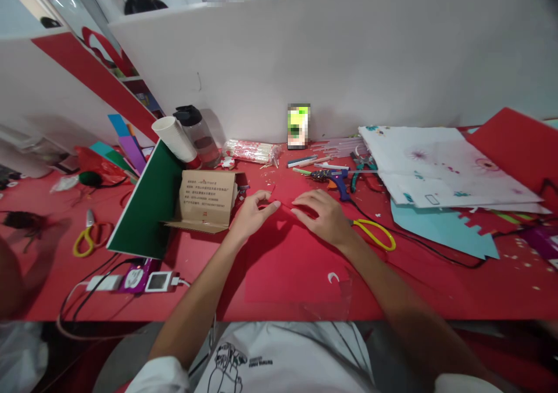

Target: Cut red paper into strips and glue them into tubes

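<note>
A white partition (331,50) spans the far side of your red tabletop (209,303). On your right lies a stack of white sheets (436,166) with printed patterns, overlapping a light-blue sheet (440,233) with a notched edge. In front of you, a red sheet (288,265) lies flat, its colour nearly matching the table. On your left, a dark green board (146,207) leans at a slant next to an open cardboard box (206,200) with printed text.

Your left hand (253,215) and right hand (325,215) are near each other over the far part of the red sheet, fingertips apart. Beyond your right hand rests a blue glue gun (336,179); yellow handles (377,234) show beside your right wrist. A phone (299,127) stands upright against the partition. A white paper crescent (333,277) lies near the red sheet's lower right corner. Smallest is the thin red strip (285,205), between your two hands: each holds it in a narrow pinch of thumb and fingers.
</note>
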{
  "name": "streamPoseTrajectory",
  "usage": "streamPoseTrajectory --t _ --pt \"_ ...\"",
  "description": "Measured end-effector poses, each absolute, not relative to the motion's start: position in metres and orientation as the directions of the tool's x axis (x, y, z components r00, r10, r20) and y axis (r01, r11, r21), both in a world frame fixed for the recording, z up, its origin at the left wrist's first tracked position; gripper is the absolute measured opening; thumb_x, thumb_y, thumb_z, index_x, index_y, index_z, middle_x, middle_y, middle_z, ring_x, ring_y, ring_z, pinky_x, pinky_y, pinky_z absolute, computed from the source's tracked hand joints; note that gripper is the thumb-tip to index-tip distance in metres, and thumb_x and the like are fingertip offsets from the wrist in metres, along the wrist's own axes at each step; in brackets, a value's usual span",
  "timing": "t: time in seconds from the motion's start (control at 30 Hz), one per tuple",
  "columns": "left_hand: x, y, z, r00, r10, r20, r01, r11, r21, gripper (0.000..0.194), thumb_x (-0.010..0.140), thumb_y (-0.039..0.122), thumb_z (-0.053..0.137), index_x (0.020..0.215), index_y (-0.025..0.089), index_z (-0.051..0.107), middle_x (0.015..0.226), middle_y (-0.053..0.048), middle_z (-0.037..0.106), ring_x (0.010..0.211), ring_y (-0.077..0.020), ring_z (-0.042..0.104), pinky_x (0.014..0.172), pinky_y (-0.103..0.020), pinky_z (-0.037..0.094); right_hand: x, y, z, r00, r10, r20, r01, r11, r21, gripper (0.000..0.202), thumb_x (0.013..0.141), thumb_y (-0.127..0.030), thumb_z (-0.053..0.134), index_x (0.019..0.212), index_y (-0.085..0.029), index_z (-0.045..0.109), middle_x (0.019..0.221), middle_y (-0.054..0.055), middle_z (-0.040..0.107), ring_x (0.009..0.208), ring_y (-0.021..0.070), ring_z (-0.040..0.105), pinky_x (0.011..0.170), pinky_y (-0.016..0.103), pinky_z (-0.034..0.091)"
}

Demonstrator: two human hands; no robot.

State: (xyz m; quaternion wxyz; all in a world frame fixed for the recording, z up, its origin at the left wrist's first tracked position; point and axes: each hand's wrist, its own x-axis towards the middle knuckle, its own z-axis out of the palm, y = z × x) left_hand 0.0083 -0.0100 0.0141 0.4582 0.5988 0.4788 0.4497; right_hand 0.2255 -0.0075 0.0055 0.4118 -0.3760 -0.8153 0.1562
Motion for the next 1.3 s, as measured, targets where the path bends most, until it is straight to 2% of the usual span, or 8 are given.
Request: streamPoseTrajectory --t 0.13,0.27,0.5,0.7,1.0,1.13,1.23,1.3 --pt "0.005 -0.007 0.01 0.183 0.971 0.156 0.277 -0.204 0.939 0.032 0.086 0.043 0.07 0.071 0.021 0.052 0.075 0.003 0.049 0.073 -0.0147 0.048 0.072 -0.027 0.041 0.228 -0.005 0.005 -0.359 0.752 0.553 0.502 0.655 -0.565 0.016 0.099 -0.03 0.059 0.093 -0.026 0.072 0.095 0.008 0.074 0.092 0.0256 0.066 0.09 0.043 0.051" --pt "0.003 -0.004 0.006 0.207 0.964 0.165 0.318 -0.226 0.921 0.033 0.087 0.044 0.068 0.071 0.021 0.049 0.075 0.003 0.046 0.072 -0.0146 0.046 0.069 -0.027 0.038 0.229 -0.004 0.006 -0.354 0.776 0.522 0.504 0.628 -0.593 0.017 0.098 -0.032 0.059 0.089 -0.026 0.071 0.092 0.008 0.074 0.09 0.0259 0.066 0.088 0.042 0.05" --pt "0.0 -0.002 0.004 0.215 0.96 0.177 0.347 -0.245 0.905 0.03 0.088 0.043 0.067 0.073 0.021 0.052 0.079 0.002 0.052 0.077 -0.0158 0.051 0.072 -0.027 0.042 0.227 -0.003 0.002 -0.339 0.804 0.489 0.507 0.594 -0.624 0.02 0.099 -0.034 0.057 0.086 -0.025 0.068 0.088 0.007 0.07 0.082 0.0228 0.064 0.078 0.037 0.049" --pt "-0.002 -0.002 0.002 0.199 0.96 0.198 0.381 -0.262 0.886 0.03 0.087 0.042 0.069 0.073 0.022 0.052 0.092 -0.003 0.059 0.092 -0.0203 0.059 0.081 -0.03 0.049 0.228 -0.002 0.0 -0.329 0.822 0.464 0.5 0.569 -0.653 0.02 0.1 -0.035 0.057 0.085 -0.024 0.065 0.087 0.006 0.068 0.081 0.0222 0.063 0.075 0.036 0.046" --pt "-0.006 0.001 -0.001 0.251 0.955 0.158 0.434 -0.257 0.863 0.035 0.088 0.044 0.068 0.071 0.023 0.047 0.091 -0.003 0.06 0.099 -0.023 0.061 0.088 -0.033 0.047 0.229 0.0 -0.001 -0.344 0.85 0.399 0.501 0.525 -0.687 0.019 0.099 -0.034 0.058 0.083 -0.023 0.062 0.085 0.004 0.067 0.076 0.0202 0.061 0.071 0.035 0.046" --pt "-0.005 0.0 -0.001 0.253 0.954 0.161 0.403 -0.255 0.879 0.032 0.09 0.043 0.067 0.073 0.022 0.05 0.097 -0.005 0.062 0.109 -0.0242 0.062 0.092 -0.033 0.048 0.23 -0.001 0.002 -0.409 0.796 0.446 0.459 0.601 -0.654 0.017 0.099 -0.033 0.059 0.087 -0.024 0.065 0.091 0.006 0.068 0.088 0.0225 0.064 0.084 0.039 0.05" --pt "-0.004 -0.003 0.004 0.276 0.941 0.198 0.391 -0.298 0.871 0.026 0.091 0.041 0.067 0.078 0.021 0.056 0.118 -0.009 0.064 0.123 -0.0257 0.06 0.1 -0.035 0.048 0.233 -0.002 0.003 -0.446 0.759 0.474 0.393 0.642 -0.658 0.013 0.097 -0.037 0.064 0.093 -0.025 0.068 0.113 0.008 0.068 0.11 0.026 0.065 0.101 0.045 0.049" --pt "-0.003 -0.005 0.008 0.318 0.915 0.248 0.379 -0.363 0.851 0.022 0.094 0.039 0.065 0.083 0.021 0.061 0.133 -0.01 0.061 0.13 -0.0258 0.057 0.106 -0.037 0.046 0.236 -0.002 0.002 -0.446 0.765 0.465 0.347 0.626 -0.698 0.016 0.095 -0.04 0.067 0.104 -0.027 0.069 0.13 0.009 0.065 0.124 0.028 0.062 0.108 0.048 0.047"
